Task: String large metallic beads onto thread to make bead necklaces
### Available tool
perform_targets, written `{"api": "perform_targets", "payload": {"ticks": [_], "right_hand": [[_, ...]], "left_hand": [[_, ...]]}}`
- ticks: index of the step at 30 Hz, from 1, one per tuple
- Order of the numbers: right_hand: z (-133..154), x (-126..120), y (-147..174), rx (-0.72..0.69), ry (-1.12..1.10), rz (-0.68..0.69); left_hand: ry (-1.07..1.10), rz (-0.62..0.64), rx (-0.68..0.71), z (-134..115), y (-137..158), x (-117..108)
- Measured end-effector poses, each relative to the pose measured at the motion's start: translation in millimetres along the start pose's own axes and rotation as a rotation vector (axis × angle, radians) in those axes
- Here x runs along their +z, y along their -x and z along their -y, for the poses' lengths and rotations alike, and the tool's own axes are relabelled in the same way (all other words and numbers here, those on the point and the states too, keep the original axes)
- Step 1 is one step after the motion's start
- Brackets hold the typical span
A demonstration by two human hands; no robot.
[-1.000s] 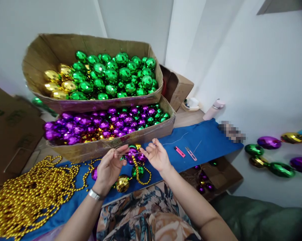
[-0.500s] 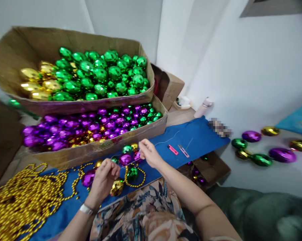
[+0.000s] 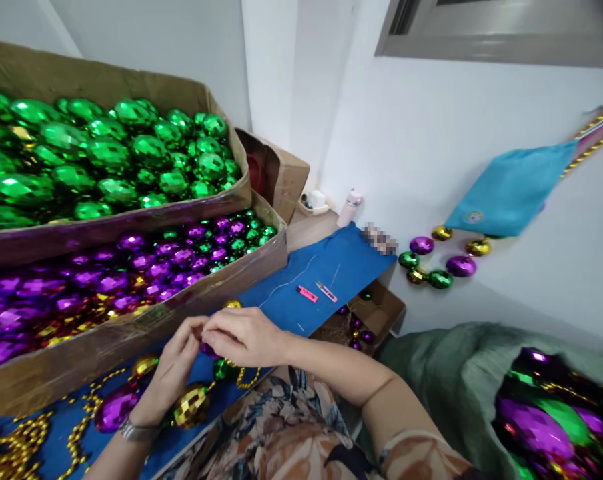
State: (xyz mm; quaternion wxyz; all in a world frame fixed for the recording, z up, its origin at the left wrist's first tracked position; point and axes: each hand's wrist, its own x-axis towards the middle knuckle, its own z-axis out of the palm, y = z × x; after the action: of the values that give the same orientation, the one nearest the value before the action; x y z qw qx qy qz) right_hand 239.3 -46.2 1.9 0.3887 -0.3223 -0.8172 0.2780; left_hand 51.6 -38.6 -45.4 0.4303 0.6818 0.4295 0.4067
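Note:
My left hand (image 3: 174, 363) and my right hand (image 3: 246, 338) meet at the fingertips over the front of the blue cloth, both closed in a pinch on a thin white string (image 3: 284, 288). Its loose end trails away over the cloth; the pinched part is hidden by my fingers. Just under them shows a purple bead (image 3: 207, 349), mostly covered. Around my hands lie a green faceted bead (image 3: 225, 370), a large gold bead (image 3: 192, 405), a large purple bead (image 3: 116, 407) and a small gold bead chain (image 3: 249, 379).
Cardboard boxes of green beads (image 3: 109, 152) and purple beads (image 3: 86, 277) stand behind. A pink lighter (image 3: 307, 294) and thread snips (image 3: 326, 291) lie on the blue cloth (image 3: 361, 257). A green sack (image 3: 431, 367) of beads stands right. A bead necklace (image 3: 440, 279) hangs by the wall.
My hands have come together at the fingertips; before, they were apart with the string stretched between them. The view has turned right, bringing the sack's opening and the blue hanging pouch into sight.

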Motion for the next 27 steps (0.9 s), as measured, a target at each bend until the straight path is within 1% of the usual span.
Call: {"api": "perform_targets", "payload": {"ticks": [1, 3, 4, 7, 10, 12, 13, 14, 15, 18, 20, 23, 25, 27], "right_hand": [[0.8, -3.5, -0.8, 0.022, -0.064, -0.034], [-1.6, -8.2, -3.3, 0.112, -0.225, -0.125], [-4.7, -9.4, -4.9, 0.171, -0.323, -0.169], [-18.6, -9.7, -10.5, 0.303, -0.652, -0.297], [-34.7, -7.8, -13.8, 0.367, -0.968, -0.407], [-47.3, -5.8, -12.3, 0.410, -1.085, -0.447], [-55.0, -4.4, -10.1, 0.439, -1.070, -0.454], [-64.2, -2.9, -6.7, 0.482, -0.963, -0.443], [-74.8, -1.4, -2.0, 0.537, -0.787, -0.418], [-113.5, -1.6, 20.4, 0.703, -0.197, -0.290], [-141.1, -9.3, 41.9, 0.782, -0.006, -0.251], [-176.1, -31.4, 78.6, 0.924, 0.258, -0.231], [-191.3, -48.1, 101.9, 1.040, 0.421, -0.215], [-199.2, -61.8, 121.8, 1.139, 0.548, -0.189]], "left_hand": [[-0.049, 0.083, 0.000, 3.2, 0.1, 0.4], [-0.070, 0.227, 0.013, 6.1, 1.9, 1.9], [-0.073, 0.255, 0.021, 6.1, 3.3, 2.6], [-0.098, 0.269, 0.040, 3.9, 6.3, 1.6], [-0.211, 0.302, 0.150, 1.8, 4.2, -5.5], [-0.315, 0.377, 0.250, 1.1, -0.4, -9.2], [-0.356, 0.417, 0.292, 1.1, -3.3, -9.5], [-0.381, 0.446, 0.321, 1.4, -6.1, -8.4], [-0.391, 0.458, 0.342, 2.1, -8.7, -6.1], [-0.364, 0.408, 0.354, 5.6, -13.1, 4.0], [-0.318, 0.341, 0.335, 8.2, -13.2, 8.7], [-0.254, 0.245, 0.302, 10.6, -11.6, 9.0], [-0.232, 0.206, 0.278, 11.6, -10.8, 7.1], [-0.214, 0.192, 0.242, 12.7, -10.6, 5.9]]}}
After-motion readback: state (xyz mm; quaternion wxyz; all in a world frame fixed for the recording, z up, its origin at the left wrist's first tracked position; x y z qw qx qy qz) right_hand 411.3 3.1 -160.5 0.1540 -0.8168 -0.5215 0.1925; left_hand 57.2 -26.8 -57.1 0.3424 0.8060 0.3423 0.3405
